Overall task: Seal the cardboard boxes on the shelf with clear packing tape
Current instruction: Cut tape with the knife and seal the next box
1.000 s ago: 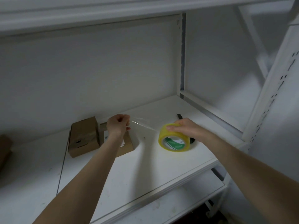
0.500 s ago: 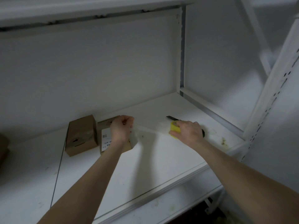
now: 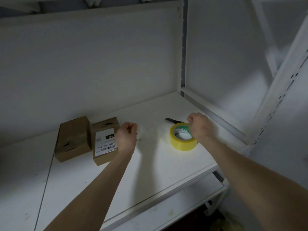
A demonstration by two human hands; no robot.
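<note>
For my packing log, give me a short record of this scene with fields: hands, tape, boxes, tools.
left hand: pinches the clear tape strip, beside the labelled box
right hand: grips the yellow tape roll
plain box: left of the labelled box, close alongside
knife: lies on the shelf behind the roll

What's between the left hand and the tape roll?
Head view: a faint strip of clear tape runs from the left hand to the tape roll, over bare shelf.

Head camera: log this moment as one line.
left hand pinches tape end | right hand grips tape roll on shelf | knife behind roll | labelled box by left hand
</note>
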